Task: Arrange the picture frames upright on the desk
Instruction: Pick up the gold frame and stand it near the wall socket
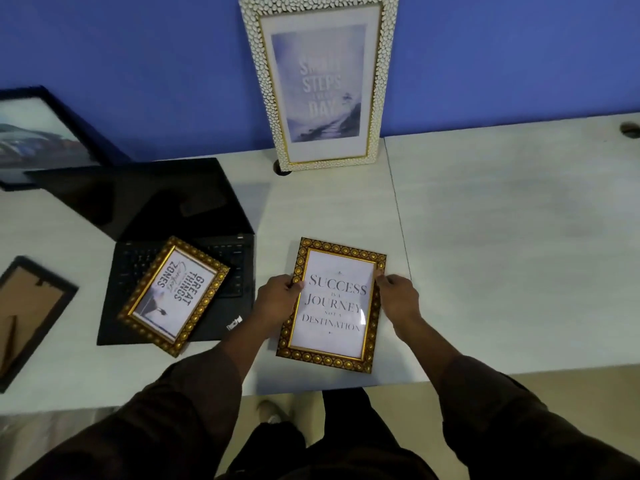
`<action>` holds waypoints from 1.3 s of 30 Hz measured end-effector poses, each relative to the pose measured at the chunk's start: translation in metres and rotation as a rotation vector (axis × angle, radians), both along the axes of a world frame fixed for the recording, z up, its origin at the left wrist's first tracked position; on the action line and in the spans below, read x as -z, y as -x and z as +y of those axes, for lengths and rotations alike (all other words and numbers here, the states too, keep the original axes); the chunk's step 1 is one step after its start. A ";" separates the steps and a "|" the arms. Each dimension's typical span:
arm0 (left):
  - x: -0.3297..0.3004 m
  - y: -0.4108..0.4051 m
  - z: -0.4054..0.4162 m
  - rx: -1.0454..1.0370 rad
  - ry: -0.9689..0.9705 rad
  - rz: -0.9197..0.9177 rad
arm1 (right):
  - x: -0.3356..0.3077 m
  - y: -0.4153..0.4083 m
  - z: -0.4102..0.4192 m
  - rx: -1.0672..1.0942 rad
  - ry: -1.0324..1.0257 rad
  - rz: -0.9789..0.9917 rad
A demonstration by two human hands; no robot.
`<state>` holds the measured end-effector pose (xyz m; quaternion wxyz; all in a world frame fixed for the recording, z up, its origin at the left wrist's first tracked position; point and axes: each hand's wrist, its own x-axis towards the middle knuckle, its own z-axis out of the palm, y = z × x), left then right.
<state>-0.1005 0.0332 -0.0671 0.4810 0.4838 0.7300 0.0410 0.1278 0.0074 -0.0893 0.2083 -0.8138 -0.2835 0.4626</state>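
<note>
A gold-framed picture reading "Success is a journey" [332, 306] is near the desk's front edge, face up towards me. My left hand [277, 299] grips its left side and my right hand [398, 299] grips its right side. A tall white and gold frame [320, 81] stands upright against the blue wall behind it. A second gold frame reading "Great things" [173, 294] lies flat and askew on a laptop. A dark frame [29, 317] lies face down at the left edge. A black-framed picture [41, 136] leans at the far left.
An open black laptop [166, 209] sits left of centre on the white desk [502, 237]. A cable hole [630, 129] is at the desk's far right. The desk's front edge runs just below my hands, with floor and my legs beneath.
</note>
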 end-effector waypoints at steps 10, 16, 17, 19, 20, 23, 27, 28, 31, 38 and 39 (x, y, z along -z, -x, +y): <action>-0.068 0.162 -0.075 -0.303 -0.237 -0.118 | -0.073 0.150 -0.005 -0.374 -0.356 -0.119; -0.117 0.291 -0.152 -0.449 -0.413 -0.108 | -0.121 0.288 -0.026 -0.598 -0.596 -0.159; -0.124 0.307 -0.163 -0.471 -0.419 -0.111 | -0.129 0.307 -0.028 -0.626 -0.629 -0.146; -0.136 0.342 -0.187 -0.510 -0.452 -0.100 | -0.143 0.352 -0.035 -0.697 -0.668 -0.121; -0.141 0.359 -0.198 -0.534 -0.473 -0.088 | -0.151 0.374 -0.037 -0.733 -0.680 -0.109; -0.157 0.407 -0.223 -0.644 -0.530 -0.044 | -0.172 0.432 -0.041 -0.836 -0.721 -0.078; -0.176 0.451 -0.235 -0.709 -0.581 0.016 | -0.196 0.485 -0.033 -0.985 -0.770 -0.094; -0.181 0.464 -0.237 -0.732 -0.599 0.023 | -0.201 0.501 -0.028 -1.023 -0.781 -0.097; -0.194 0.493 -0.235 -0.776 -0.614 0.051 | -0.213 0.539 -0.014 -1.121 -0.804 -0.120; -0.206 0.552 -0.205 -0.844 -0.653 0.104 | -0.230 0.603 0.034 -1.402 -0.753 -0.152; -0.206 0.559 -0.200 -0.851 -0.652 0.114 | -0.232 0.611 0.042 -1.430 -0.743 -0.153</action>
